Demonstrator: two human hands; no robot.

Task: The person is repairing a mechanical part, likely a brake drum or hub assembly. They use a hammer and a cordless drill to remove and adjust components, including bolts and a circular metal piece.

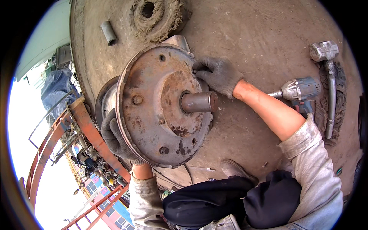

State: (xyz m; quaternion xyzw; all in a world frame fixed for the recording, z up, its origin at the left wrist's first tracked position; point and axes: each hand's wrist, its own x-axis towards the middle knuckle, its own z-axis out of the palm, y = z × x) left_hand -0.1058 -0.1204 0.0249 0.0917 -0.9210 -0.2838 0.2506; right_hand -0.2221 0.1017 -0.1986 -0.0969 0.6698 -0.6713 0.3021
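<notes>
A large, rusty round steel flange stands on edge in front of me, a thick shaft sticking out of its raised hub. Bolts sit in some of its holes, while others are open. My left hand, in a dark glove, wraps around the flange's left rim from behind; part of its fingers is hidden. At the upper right edge, my gloved right hand pinches a small dark piece that looks like a bolt, close against the flange. Behind the flange shows part of a metal drum.
An impact wrench lies on the ground right of my forearm, beside a sledgehammer resting over a dirty dark cloth. Beyond the flange are a mud-caked wheel-like part and a short pipe. Orange steel framing stands at left.
</notes>
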